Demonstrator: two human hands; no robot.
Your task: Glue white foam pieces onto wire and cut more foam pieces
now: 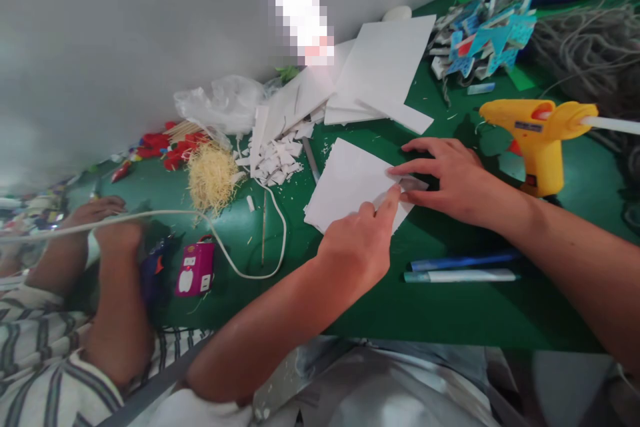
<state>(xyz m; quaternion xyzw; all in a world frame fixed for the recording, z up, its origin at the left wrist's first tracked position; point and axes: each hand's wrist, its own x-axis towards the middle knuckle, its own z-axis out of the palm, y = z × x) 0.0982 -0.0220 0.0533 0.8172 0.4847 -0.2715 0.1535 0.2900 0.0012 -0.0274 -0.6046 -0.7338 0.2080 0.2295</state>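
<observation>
A small stack of white sheets (347,177), cut roughly square, lies on the green table. My left hand (356,240) reaches over its near edge, index finger extended and pressed to its right side. The other fingers curl under, so anything in them is hidden. My right hand (445,173) rests at the stack's right corner, fingers spread and fingertips touching it. Between its thumb and index finger a greyish triangular patch shows; I cannot tell whether it is shadow or a piece. Right of that hand stands a yellow glue gun (547,147) with a white stick in its back.
Two pens (460,275) lie nearest me. Larger white boards (383,63), white scraps (277,157) and straw-like shreds (214,177) sit behind. A white cable (283,227) loops beside a magenta box (195,269). At left are a co-worker's hands (107,213). Grey yarn (590,47) lies far right.
</observation>
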